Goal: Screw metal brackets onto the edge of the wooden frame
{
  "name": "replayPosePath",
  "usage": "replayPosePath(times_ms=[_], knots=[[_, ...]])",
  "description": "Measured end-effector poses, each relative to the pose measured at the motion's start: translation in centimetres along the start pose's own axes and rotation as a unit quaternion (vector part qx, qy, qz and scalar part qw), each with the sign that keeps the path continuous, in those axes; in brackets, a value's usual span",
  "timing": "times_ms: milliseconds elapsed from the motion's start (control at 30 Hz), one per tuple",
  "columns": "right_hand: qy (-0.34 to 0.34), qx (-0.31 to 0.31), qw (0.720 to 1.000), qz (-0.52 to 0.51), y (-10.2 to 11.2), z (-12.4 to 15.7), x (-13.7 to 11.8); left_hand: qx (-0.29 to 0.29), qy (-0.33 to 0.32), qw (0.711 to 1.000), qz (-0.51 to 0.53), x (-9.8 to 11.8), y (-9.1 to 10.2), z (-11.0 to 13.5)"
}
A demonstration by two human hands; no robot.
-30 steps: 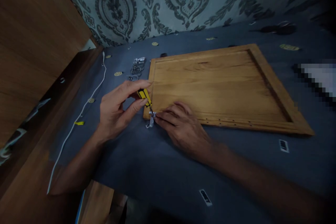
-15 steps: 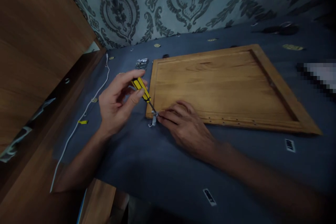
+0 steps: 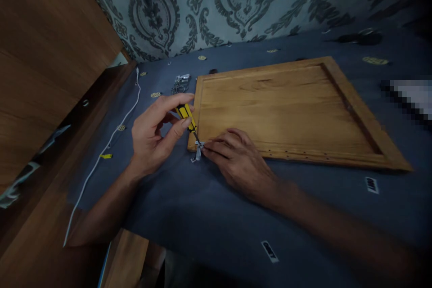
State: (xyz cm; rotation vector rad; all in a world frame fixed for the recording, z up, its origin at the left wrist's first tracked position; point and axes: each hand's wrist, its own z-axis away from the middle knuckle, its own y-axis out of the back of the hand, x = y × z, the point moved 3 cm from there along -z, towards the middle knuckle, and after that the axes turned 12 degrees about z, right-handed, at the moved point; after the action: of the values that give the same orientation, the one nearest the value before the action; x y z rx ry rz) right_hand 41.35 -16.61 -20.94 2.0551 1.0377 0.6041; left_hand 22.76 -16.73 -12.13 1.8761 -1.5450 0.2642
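Observation:
My left hand [image 3: 157,132] has its fingers closed around the yellow and black handle of a screwdriver [image 3: 186,116]. The screwdriver slants down to the right, its tip at a small metal hinge [image 3: 198,150]. This hinge sits at the near left corner of a framed wooden panel [image 3: 286,108] lying flat, and part of it sticks out past the panel's edge. With fingertips pinched against the hinge's right side, my right hand [image 3: 241,162] rests over the panel's near edge. Whatever is under those fingertips is hidden.
Several loose metal parts [image 3: 181,82] lie beyond my left hand. A white cord [image 3: 113,137] runs along the left of the blue patterned cloth [image 3: 202,216]. A dark tool [image 3: 361,37] lies at the far right. Brown wooden furniture [image 3: 50,31] stands at the left.
My left hand has shifted slightly right and down with the screwdriver, which now stands a little differently over the hinge. My right hand stays in place.

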Motion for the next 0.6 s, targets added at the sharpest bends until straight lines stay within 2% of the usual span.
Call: replayPosePath(times_ms=[333,500,600], knots=[[-0.004,-0.033,0.999,0.001,-0.13,0.16,0.0,-0.019,0.003,1.0,-0.012,0.16,-0.49,0.16],[-0.004,-0.017,1.0,0.002,-0.08,0.1,0.0,-0.035,-0.002,0.999,-0.018,0.07,-0.36,0.1],[-0.001,-0.016,1.0,0.002,-0.05,0.13,0.02,-0.017,-0.026,0.999,-0.029,0.06,-0.22,-0.14]])
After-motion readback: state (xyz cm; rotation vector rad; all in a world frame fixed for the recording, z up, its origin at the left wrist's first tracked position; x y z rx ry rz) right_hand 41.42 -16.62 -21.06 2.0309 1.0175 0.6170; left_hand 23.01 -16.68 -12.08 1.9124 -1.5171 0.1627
